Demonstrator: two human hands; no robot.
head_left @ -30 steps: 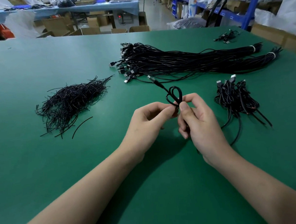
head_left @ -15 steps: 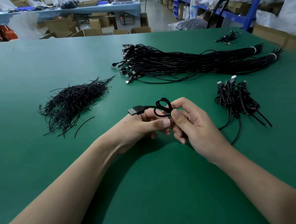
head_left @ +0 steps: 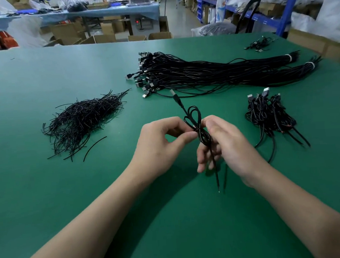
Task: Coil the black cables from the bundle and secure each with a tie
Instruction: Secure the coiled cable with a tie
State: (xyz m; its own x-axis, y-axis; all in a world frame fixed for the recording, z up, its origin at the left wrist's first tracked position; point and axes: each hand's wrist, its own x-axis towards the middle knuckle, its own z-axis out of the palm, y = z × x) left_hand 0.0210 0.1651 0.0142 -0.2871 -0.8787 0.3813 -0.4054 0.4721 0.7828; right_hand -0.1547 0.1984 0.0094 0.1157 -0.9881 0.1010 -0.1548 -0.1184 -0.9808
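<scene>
The step in hand is judged to be the twisting of the tie [head_left: 199,129] round the waist of the coiled cable [head_left: 193,115]. It is best done with the loops pinched flat at the crossing, so that none slips out, and with the tie ends turned tight against the strands. The cable is held above the table [head_left: 49,197], between both hands. Its waist is pinched by the left hand [head_left: 160,143] from one side and by the right hand [head_left: 230,144] from the other. One loop stands above the fingertips. The other lies before the right hand's loosely curled lower fingers, and the tail hangs below them.
</scene>
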